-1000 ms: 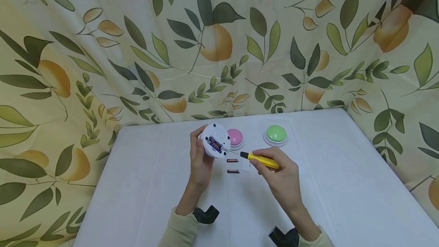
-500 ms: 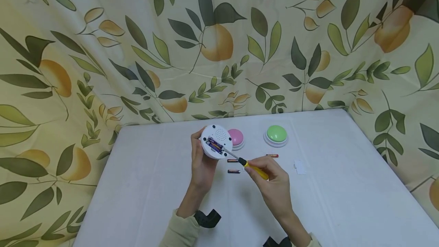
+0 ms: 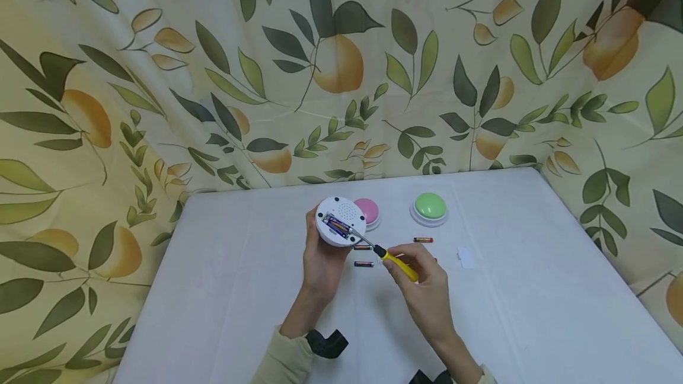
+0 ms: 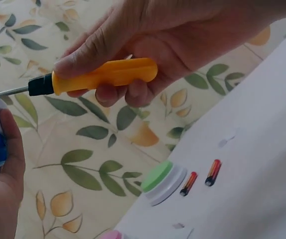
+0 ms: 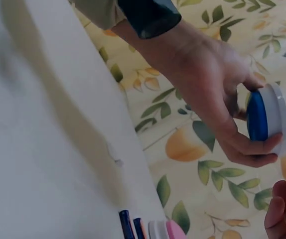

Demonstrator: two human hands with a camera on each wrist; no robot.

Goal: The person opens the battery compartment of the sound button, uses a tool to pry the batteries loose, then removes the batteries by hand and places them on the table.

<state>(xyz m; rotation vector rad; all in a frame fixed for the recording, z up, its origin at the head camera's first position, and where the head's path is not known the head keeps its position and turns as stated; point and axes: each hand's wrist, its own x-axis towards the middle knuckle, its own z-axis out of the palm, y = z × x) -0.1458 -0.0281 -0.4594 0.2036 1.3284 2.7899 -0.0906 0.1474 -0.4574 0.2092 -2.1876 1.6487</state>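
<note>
In the head view my left hand (image 3: 324, 271) grips a round white push button (image 3: 349, 209) with its underside turned up. Its blue top (image 5: 256, 115) shows in the right wrist view. Batteries (image 3: 337, 226) sit in the uncovered compartment of that underside. My right hand (image 3: 427, 295) holds a screwdriver (image 3: 401, 266) by its yellow handle, thumb and fingers around it. The metal shaft reaches the lower right end of the compartment; exactly what the tip touches is too small to tell.
A pink push button (image 3: 367, 209), partly hidden, and a green push button (image 3: 430, 205) stand at the back of the white table (image 3: 229, 289). Loose batteries (image 3: 364, 264) lie beneath the hands, and a red one (image 3: 423, 240) farther right. A small white piece (image 3: 465, 257) lies beyond it.
My right hand has moved down and left, so the screwdriver slants more steeply into the compartment. My left hand has shifted slightly right with the white push button.
</note>
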